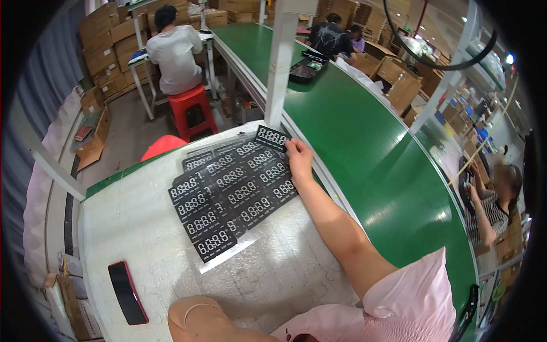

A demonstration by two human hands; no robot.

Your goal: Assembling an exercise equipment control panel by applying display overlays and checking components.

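Observation:
At the far right corner of the spread, my right hand (299, 159) pinches a small black display panel (272, 138) by its right edge, the panel tilted against the others. Below it, several matching black panels (231, 181) with pale segmented digits lie in close rows on the whitish table (131, 211), some overlapping. A white strip (219, 259) shows along their near edge. My bent left arm (205, 325), crossed by a thin band or line, rests at the lower edge; the fingers of that hand are hidden.
A phone with a red edge (128, 292) lies on the table at near left. A green conveyor belt (364, 154) runs along the right, behind a white post (281, 62). Other people sit at work ahead and at far right. A red stool (192, 111) stands beyond the table.

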